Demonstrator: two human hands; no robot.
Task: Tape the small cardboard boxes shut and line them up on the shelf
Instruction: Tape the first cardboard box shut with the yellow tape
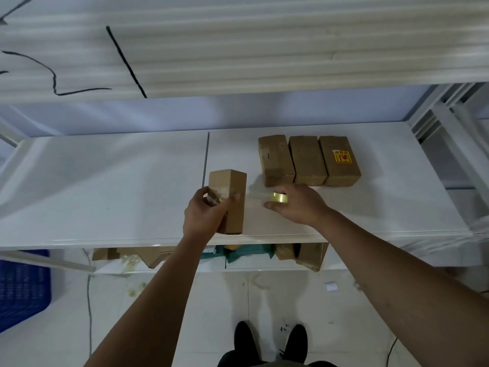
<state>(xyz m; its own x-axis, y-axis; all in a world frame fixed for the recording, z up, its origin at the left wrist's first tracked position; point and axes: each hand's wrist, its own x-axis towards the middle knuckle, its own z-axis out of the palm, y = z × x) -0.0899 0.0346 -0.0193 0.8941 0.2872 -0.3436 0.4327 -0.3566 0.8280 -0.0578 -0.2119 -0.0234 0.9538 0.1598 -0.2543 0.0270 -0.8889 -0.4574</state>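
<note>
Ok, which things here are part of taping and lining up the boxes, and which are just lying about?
Job: upright box, gripped by left hand; tape roll, held in right hand; three boxes lined up; shelf.
Lying about: blue crate; cardboard pieces under the shelf.

- Your left hand [203, 210], gripping the standing box [231, 186], hides part of its near face.
- Your right hand [299, 205] grips the tape roll [279, 197] and covers most of it.
- The print on the sticker [343, 156] is too small to read.
- The shelf [105, 181] edge hides most of the lower boxes [309, 254].
- The blue crate [23, 287] is cut off at the left.
</note>
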